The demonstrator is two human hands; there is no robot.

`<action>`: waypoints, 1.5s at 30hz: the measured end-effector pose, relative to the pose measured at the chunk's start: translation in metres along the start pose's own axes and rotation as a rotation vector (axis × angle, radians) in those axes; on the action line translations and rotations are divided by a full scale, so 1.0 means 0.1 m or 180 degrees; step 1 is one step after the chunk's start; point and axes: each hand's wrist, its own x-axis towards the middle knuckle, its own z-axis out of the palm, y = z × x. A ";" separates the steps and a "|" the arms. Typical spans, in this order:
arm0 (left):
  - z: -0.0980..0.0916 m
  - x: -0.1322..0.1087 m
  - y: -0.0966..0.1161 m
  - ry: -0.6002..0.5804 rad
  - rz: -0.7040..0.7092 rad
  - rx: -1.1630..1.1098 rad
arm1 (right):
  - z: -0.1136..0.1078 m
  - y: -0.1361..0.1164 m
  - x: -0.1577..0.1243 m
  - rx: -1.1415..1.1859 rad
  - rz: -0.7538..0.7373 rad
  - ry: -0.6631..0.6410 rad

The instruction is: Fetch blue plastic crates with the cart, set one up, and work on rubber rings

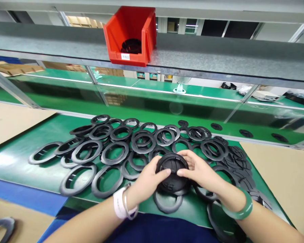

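- The left forearm [91,222] and right forearm [266,222] reach in from the bottom corners of the view, angling toward each other.
- The left hand [152,182] sits left of centre, palm turned inward, with its wrist [128,199] slightly bent.
- The left thumb [164,173] points across toward the other hand, lying nearly level.
- The right hand [200,170] faces it from the right, slightly higher, its back turned upward.
- The right fingers [184,156] are spread and curved, reaching forward and inward.
- The right thumb [182,172] points back toward the left thumb; the two tips stay just apart.
- Both hands are closed partway, cupped in a two-handed hold.
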 end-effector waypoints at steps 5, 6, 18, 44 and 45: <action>-0.68 0.94 0.36 0.0338 -0.0114 0.0119 | -0.51 -0.05 -0.18 0.0384 -0.0005 0.0543; -0.85 1.21 0.44 0.0528 -0.0238 0.0174 | -0.60 -0.03 -0.25 0.0413 0.0076 0.0686; -1.56 3.21 0.24 0.0664 -0.0430 0.2751 | -0.97 0.23 -0.75 0.0288 0.0491 0.1451; -1.09 0.31 -0.10 0.1356 0.1082 0.2339 | -1.12 0.60 3.04 -0.4100 0.0999 0.0775; -1.13 0.26 -0.09 0.1533 0.0842 0.1597 | -1.14 0.65 3.07 -0.4093 0.1013 0.0791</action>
